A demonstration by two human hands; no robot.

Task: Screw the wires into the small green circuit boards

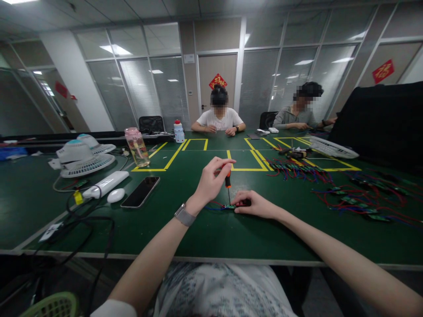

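An orange-and-black screwdriver (228,180) stands nearly upright, its tip down on a small green circuit board (228,207). My left hand (214,177) is closed round the top of its handle, thumb and fingers pinching it. Low on the green table (198,237), my right hand (253,204) grips the right end of the board. Red and blue wires trail from the board's left side. The exact spot where the screwdriver tip meets the board is too small to make out.
Many wired circuit boards (363,204) lie to the right. A phone (141,192), a white earbud case (116,195), a power strip (105,184), a bottle (137,149) and white fans (82,158) stand or lie leftward. Two people sit across the table.
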